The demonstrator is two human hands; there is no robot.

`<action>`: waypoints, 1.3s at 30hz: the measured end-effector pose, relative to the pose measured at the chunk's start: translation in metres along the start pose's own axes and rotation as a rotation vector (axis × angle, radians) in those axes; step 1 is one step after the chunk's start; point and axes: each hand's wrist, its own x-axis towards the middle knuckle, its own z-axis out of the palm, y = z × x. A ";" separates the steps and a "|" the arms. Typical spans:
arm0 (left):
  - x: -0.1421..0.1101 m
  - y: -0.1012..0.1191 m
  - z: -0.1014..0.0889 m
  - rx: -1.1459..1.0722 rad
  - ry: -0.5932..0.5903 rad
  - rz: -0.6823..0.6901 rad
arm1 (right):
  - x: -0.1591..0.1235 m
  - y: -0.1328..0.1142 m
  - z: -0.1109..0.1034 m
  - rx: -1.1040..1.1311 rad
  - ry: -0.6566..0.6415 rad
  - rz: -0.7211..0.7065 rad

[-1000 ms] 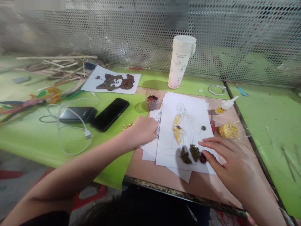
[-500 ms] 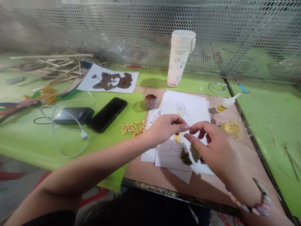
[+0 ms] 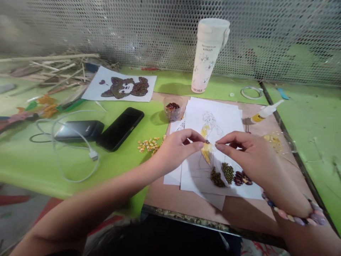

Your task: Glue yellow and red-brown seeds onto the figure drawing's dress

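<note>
My left hand [image 3: 179,149] hovers over a paper with a line drawing [image 3: 195,113], thumb and forefinger pinched. A tiny dark speck shows at its fingertips, too small to name. Facing it, my right hand [image 3: 249,153] is pinched too, a small bit at its tips that I cannot make out. Yellow pieces [image 3: 206,154] fill part of the drawn figure between the hands. Below lie two heaps of green beans, one on the left [image 3: 217,177] and one on the right [image 3: 228,172], beside dark red beans [image 3: 242,178] partly under my right hand.
Corn kernels [image 3: 149,144], a phone [image 3: 120,128], a power bank [image 3: 80,131] with a white cable and a plastic cup of red beans [image 3: 173,108] are to the left. Behind stand a white tumbler [image 3: 209,57] and a finished fox-like picture [image 3: 90,85]. A glue bottle [image 3: 263,113] is right.
My hands have drawn apart; their fingertips were nearly touching before. My right thumb and forefinger have closed into a pinch. The view has shifted slightly, and the red beans show more fully.
</note>
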 end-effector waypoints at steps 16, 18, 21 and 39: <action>0.007 -0.037 -0.044 0.148 0.125 -0.094 | 0.027 0.034 0.035 -0.452 -0.006 -0.245; 0.008 -0.037 -0.045 0.151 0.132 -0.095 | 0.028 0.036 0.038 -0.466 0.006 -0.237; 0.011 -0.036 -0.046 0.159 0.147 -0.097 | 0.029 0.039 0.040 -0.459 0.003 -0.231; 0.018 -0.034 -0.044 0.226 0.208 -0.106 | 0.029 0.049 0.046 -0.428 0.007 -0.179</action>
